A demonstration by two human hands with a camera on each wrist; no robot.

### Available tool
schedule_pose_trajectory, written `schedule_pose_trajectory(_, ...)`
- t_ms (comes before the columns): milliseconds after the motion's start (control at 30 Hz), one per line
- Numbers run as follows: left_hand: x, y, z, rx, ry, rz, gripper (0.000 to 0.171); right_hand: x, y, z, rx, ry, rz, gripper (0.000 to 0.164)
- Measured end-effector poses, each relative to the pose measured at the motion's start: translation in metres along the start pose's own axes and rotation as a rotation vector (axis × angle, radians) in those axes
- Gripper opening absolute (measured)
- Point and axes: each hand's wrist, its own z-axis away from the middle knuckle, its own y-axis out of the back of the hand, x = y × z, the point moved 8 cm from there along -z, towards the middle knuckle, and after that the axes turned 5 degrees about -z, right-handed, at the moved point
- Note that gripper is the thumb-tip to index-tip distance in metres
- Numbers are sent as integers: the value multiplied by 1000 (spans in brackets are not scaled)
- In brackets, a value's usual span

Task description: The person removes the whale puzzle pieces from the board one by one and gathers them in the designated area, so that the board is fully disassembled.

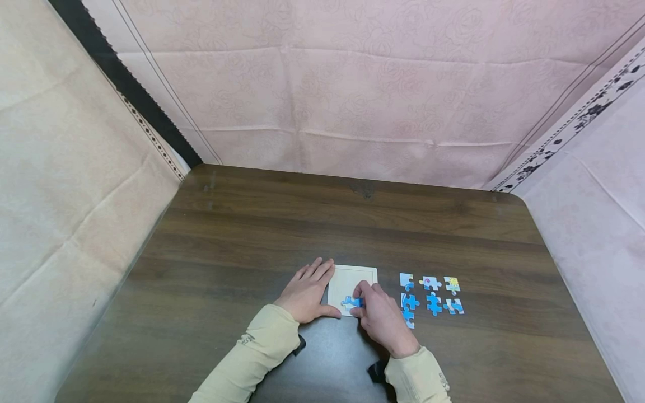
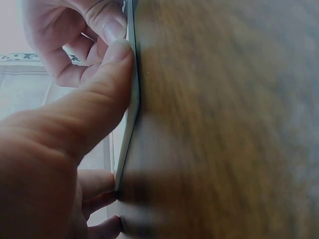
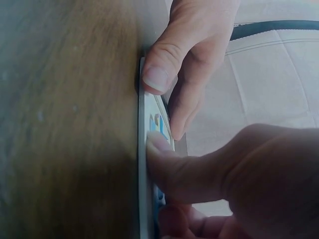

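A square white puzzle tray (image 1: 350, 273) lies on the table. My left hand (image 1: 308, 291) rests along the tray's left side with fingers spread, its thumb at the lower left corner. Over the tray's lower right part, my right hand (image 1: 384, 319) pinches a blue jigsaw piece (image 3: 160, 195) between thumb and curled fingers, which partly hide it. A blue and white jigsaw piece (image 1: 346, 303) sits in the tray's lower left area, beside the right fingertips. The left wrist view shows the left thumb (image 2: 102, 97) against the tray's edge.
Several loose jigsaw pieces lie in rows right of the tray, among them a yellow-patterned piece (image 1: 452, 284) and a blue piece (image 1: 434, 304). The right hand partly covers the nearest column. Pale cloth (image 1: 322, 101) hangs behind the brown wooden table (image 1: 242, 224).
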Motion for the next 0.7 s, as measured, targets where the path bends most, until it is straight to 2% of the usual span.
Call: schedule_pose_trajectory(700,-1,-1,0,-10,11,3,103,-1,2,2,49,-7,10,28)
